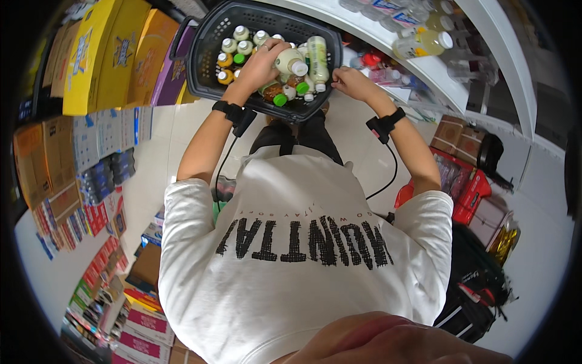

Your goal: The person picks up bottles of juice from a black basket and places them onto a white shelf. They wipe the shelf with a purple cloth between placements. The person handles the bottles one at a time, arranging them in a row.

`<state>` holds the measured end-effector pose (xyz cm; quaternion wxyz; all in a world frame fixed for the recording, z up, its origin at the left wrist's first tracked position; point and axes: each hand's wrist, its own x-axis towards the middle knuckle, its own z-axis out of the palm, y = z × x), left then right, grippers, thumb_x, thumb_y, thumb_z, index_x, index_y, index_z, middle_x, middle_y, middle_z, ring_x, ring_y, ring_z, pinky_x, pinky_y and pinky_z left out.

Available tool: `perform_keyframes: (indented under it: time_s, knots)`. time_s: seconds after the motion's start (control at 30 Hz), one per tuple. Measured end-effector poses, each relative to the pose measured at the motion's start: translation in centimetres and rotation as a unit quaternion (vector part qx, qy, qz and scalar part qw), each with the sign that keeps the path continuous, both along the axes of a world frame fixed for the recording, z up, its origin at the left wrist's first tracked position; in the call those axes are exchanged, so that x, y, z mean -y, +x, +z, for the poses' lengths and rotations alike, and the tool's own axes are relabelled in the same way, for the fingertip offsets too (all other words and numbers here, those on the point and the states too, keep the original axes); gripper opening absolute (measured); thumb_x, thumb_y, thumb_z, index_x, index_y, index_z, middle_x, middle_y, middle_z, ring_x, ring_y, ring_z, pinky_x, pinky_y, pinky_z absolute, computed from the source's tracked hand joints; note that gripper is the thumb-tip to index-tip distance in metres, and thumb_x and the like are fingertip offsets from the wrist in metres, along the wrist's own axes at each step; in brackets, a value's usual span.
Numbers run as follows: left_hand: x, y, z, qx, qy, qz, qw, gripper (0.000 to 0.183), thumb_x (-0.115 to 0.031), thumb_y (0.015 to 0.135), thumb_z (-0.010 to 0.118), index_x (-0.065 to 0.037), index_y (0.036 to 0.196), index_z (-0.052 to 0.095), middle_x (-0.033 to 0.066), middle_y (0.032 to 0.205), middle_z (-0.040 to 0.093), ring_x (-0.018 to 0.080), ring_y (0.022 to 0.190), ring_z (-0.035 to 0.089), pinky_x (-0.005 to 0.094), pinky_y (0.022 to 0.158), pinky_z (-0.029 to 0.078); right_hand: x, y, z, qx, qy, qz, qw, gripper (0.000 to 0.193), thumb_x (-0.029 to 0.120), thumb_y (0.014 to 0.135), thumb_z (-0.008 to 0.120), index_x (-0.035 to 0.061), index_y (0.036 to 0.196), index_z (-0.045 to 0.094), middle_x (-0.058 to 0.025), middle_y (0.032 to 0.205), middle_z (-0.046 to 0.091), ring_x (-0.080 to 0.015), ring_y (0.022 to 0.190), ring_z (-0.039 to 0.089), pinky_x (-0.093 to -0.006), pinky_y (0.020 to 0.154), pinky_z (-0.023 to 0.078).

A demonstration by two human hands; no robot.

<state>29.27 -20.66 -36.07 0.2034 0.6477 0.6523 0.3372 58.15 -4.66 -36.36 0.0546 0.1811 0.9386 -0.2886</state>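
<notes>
A black plastic basket (209,36) holds several small bottles with white, green and orange caps. Inside it, my left hand (259,65) is closed around a pale bottle (290,62) whose white cap points toward me. Beside that bottle, a taller pale-green bottle (317,57) with a white cap leans along the basket's right side. Amber bottles (271,91) with green caps lie at the near end. My right hand (356,84) is at the basket's right rim with its fingers curled. What those fingers hold, if anything, is hidden.
White shelving (424,67) with drink bottles (424,43) runs along the right. Yellow cartons (100,57) and stacked boxes (48,158) line the left. Bags (470,279) and a red box (470,194) sit at the lower right. Cables hang from both wrist straps.
</notes>
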Motion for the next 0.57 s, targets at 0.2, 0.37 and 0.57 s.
perform_keyframes:
  time_s: [0.2, 0.37, 0.57]
  knots:
    - [-5.6, 1.1, -6.2, -0.163, 0.014, -0.114, 0.98, 0.07, 0.014, 0.077, 0.058, -0.022, 0.136, 0.062, 0.0162, 0.145, 0.053, 0.0393, 0.13, 0.055, 0.0458, 0.107, 0.048, 1.3, 6.5, 8.5, 0.033, -0.016, -0.092, 0.995, 0.023, 0.021, 0.092, 0.072, 0.0028, 0.103, 0.064, -0.0171, 0.085, 0.068, -0.036, 0.08, 0.067, -0.0456, 0.071, 0.051]
    - [-6.4, 3.6, -11.3, -0.107, -0.152, -0.121, 0.975, 0.073, -0.001, 0.083, 0.067, -0.017, 0.151, 0.047, 0.0272, 0.153, 0.046, 0.0466, 0.131, 0.053, 0.0486, 0.108, 0.048, 1.1, 11.3, 16.8, 0.032, -0.006, -0.157, 0.987, 0.024, 0.023, 0.092, 0.071, 0.0038, 0.106, 0.066, -0.0172, 0.087, 0.069, -0.0367, 0.082, 0.067, -0.0459, 0.071, 0.052]
    - [-13.8, 4.0, -5.1, -0.126, -0.19, -0.175, 0.958, 0.064, -0.006, 0.085, 0.061, -0.008, 0.149, 0.051, 0.0284, 0.133, 0.063, 0.0444, 0.123, 0.061, 0.0492, 0.105, 0.048, -2.9, 16.1, 29.7, -0.063, 0.175, -0.184, 0.965, 0.024, 0.021, 0.09, 0.073, 0.0032, 0.105, 0.068, -0.016, 0.089, 0.07, -0.0375, 0.087, 0.068, -0.0467, 0.076, 0.055]
